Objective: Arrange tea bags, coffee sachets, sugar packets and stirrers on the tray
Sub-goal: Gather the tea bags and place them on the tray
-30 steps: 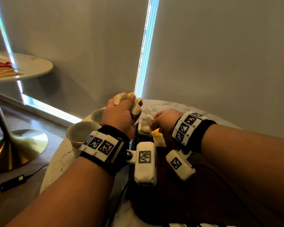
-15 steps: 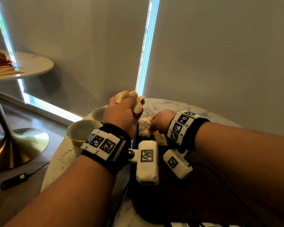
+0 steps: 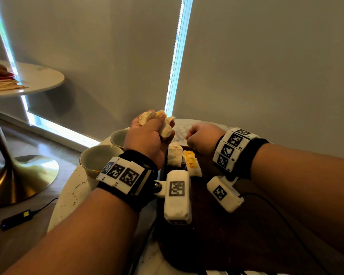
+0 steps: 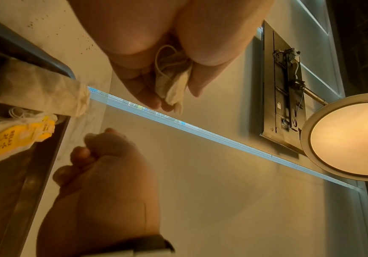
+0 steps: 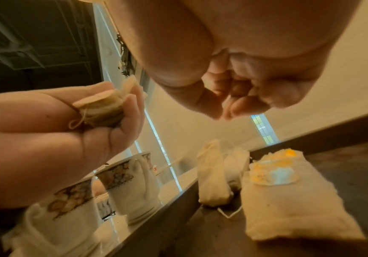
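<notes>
Head view: left hand point(image 3: 149, 135) clamps a tea bag bundle point(image 3: 165, 126) above the tray point(image 3: 216, 225) far-left corner, right hand point(image 3: 202, 137) just beside, nearer; right wrist view: its fingers curled, empty, laid tea bags point(image 5: 214, 173) below.

I see a bunch of cream tea bags point(image 3: 165, 126) clutched in my left hand point(image 3: 147, 139), raised just above the far left corner of the dark tray point(image 3: 236, 235), strings dangling from my palm. On the tray at that same corner one tea bag point(image 3: 174, 155) stands on edge against the rim. Just right of it another tea bag point(image 3: 193, 165) lies flat, its yellow tag point(image 3: 191, 160) face up on top. My right hand point(image 3: 202, 138) hovers over the tray's far edge, fingers curled, nothing visible in them.
</notes>
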The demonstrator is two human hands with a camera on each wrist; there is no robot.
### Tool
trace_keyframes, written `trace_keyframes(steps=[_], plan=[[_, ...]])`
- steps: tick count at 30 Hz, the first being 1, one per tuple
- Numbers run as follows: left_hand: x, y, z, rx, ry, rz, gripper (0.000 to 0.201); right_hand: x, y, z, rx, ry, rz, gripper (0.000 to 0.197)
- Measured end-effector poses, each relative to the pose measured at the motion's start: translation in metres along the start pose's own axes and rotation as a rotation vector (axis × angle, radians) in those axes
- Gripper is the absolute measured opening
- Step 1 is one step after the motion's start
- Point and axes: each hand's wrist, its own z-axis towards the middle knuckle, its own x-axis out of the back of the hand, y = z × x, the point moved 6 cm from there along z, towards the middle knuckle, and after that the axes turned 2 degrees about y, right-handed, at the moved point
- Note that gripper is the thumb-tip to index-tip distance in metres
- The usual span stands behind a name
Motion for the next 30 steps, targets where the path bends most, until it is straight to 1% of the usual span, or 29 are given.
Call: trace_keyframes(steps=[1, 2, 4, 6, 9, 13, 17, 21, 25, 28, 30], plan=[[0.000, 0.000, 0.000, 0.001, 0.000, -0.001, 0.024, 0.002, -0.005, -0.006, 0.020, -0.008, 0.053, 0.019], [0.000, 0.000, 0.000, 0.002, 0.001, -0.002, 0.023, 0.000, -0.007, -0.011, 0.017, -0.047, 0.108, 0.016], [0.000, 0.001, 0.000, 0.003, 0.000, -0.002, 0.023, -0.010, -0.009, -0.022, -0.020, -0.198, 0.190, 0.012], [0.000, 0.000, 0.000, 0.003, -0.004, 0.005, 0.024, -0.020, -0.009, -0.027, -0.035, -0.299, 0.191, 0.013], [0.001, 0.000, 0.001, 0.005, -0.003, 0.007, 0.025, -0.028, -0.015, -0.029, -0.022, -0.334, 0.197, 0.018], [0.002, -0.001, 0.003, -0.002, -0.006, 0.005, 0.034, -0.033, -0.017, -0.022, 0.013, -0.269, 0.104, 0.022], [0.001, -0.001, 0.003, 0.003, -0.007, -0.007, 0.034, -0.032, -0.019, -0.019, -0.029, -0.247, 0.111, 0.021], [0.002, -0.001, 0.003, 0.016, -0.012, -0.006, 0.034, -0.034, -0.020, -0.013, -0.051, -0.249, 0.190, 0.027], [0.001, 0.000, 0.001, 0.027, -0.015, -0.021, 0.036, -0.029, -0.018, -0.016, -0.126, -0.247, 0.334, 0.024], [-0.001, -0.003, 0.001, 0.070, -0.022, -0.034, 0.040, -0.018, -0.013, -0.015, -0.093, -0.182, 0.414, 0.022], [-0.002, -0.005, -0.001, 0.112, -0.044, -0.045, 0.042, -0.008, -0.009, -0.015, -0.038, -0.099, 0.451, 0.014]])
